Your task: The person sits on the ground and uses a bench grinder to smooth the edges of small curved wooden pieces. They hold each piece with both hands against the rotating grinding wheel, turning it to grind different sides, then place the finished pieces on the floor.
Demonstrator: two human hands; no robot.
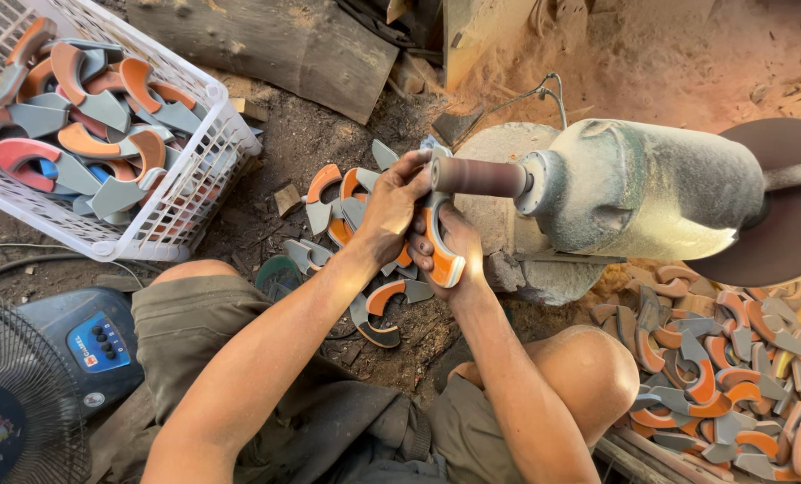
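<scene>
Both my hands grip one curved orange-and-grey piece (442, 254) and press its upper end against the brown sanding drum (478, 177) of a dusty grey motor (644, 188). My left hand (393, 204) wraps the piece from the left, fingers up by the drum. My right hand (459, 246) holds it from below and behind. Several similar curved pieces (345, 208) lie on the dirt floor just beyond my hands.
A white plastic basket (178, 208) full of the same pieces stands at the upper left. A heap of pieces (719, 369) lies at the right by my knee. A fan (17, 394) with a blue base sits at the lower left. A wooden log (279, 40) lies at the top.
</scene>
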